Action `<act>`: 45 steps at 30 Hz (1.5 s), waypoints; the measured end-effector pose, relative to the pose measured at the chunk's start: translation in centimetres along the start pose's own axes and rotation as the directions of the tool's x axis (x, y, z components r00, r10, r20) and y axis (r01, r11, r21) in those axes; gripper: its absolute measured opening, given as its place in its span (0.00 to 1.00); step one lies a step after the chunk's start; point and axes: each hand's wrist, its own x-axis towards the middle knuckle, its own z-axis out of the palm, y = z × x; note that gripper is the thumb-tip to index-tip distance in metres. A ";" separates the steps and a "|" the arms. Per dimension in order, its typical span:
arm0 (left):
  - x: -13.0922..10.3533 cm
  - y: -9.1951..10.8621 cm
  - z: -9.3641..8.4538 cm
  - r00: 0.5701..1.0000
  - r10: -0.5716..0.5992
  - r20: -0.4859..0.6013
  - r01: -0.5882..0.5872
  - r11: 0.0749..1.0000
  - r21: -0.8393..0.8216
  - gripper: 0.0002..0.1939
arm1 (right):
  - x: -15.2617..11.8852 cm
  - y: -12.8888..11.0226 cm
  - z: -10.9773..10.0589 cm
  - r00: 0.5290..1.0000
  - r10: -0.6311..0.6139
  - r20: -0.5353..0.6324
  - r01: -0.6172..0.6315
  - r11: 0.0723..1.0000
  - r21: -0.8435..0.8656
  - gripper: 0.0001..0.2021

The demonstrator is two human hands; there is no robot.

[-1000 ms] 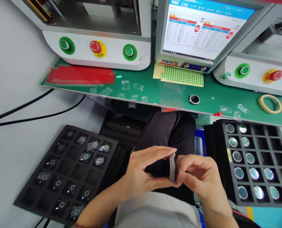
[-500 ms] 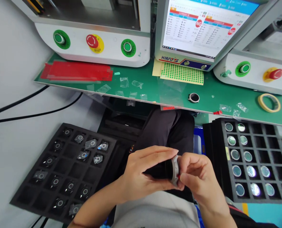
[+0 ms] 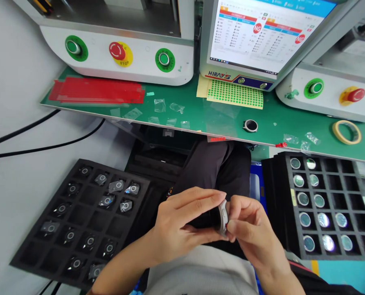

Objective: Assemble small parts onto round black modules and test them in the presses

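Observation:
A silver-grey watch case with side buttons stands on edge above my lap. My left hand grips it by the rim between the fingers above and the thumb below. On the other side, my right hand is closed, thumb and forefinger pinched against the case back. A speck of a small red tab shows at that thumb tip; most of it is hidden. Another round watch case with a black face lies on the green bench near its front edge.
A black foam tray of wrapped watch parts lies at left; another black tray with round glass discs stands at right. On the green bench are red strips, a green-dot sticker sheet, film scraps and a tape roll.
Both hands and the watch case have shifted slightly left. The case has turned a little, and less of the red tab shows at my right thumb.

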 end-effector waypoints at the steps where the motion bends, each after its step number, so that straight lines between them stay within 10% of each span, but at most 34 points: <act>1: 0.1 0.0 0.0 1.000 0.003 -0.004 -0.003 1.000 0.012 0.30 | 0.1 0.1 0.1 1.000 0.022 -0.009 -0.021 0.999 0.038 0.14; 8: 0.0 -1.0 0.0 0.977 -0.180 0.110 0.205 0.934 -0.294 0.35 | 0.1 0.4 -0.6 0.999 -0.018 0.036 0.013 0.988 0.155 0.14; 12: 0.1 -1.7 0.4 0.894 -0.348 0.282 0.443 0.597 -0.669 0.22 | -0.3 -0.4 -1.5 0.971 -0.225 -0.085 0.232 0.969 0.083 0.08; 18: -0.3 -1.6 1.7 0.842 -0.400 0.364 0.470 0.210 -0.857 0.13 | -0.4 -1.0 -2.3 0.882 -0.384 -0.273 0.373 0.923 -0.092 0.05; 28: -0.3 -0.9 2.6 0.847 -0.507 0.162 0.489 0.621 -0.613 0.15 | 0.0 1.8 -1.2 0.754 -0.625 -0.205 0.516 0.755 -0.404 0.10; 37: -0.9 -0.7 2.6 0.947 -0.299 0.119 0.320 0.909 -0.269 0.09 | 0.2 2.1 0.1 0.969 -0.240 -0.051 0.221 0.945 -0.241 0.20; 45: -0.5 -0.2 2.4 0.992 -0.042 0.117 0.033 0.997 0.074 0.09 | -0.2 2.3 0.6 0.990 -0.126 -0.063 0.119 0.987 -0.108 0.14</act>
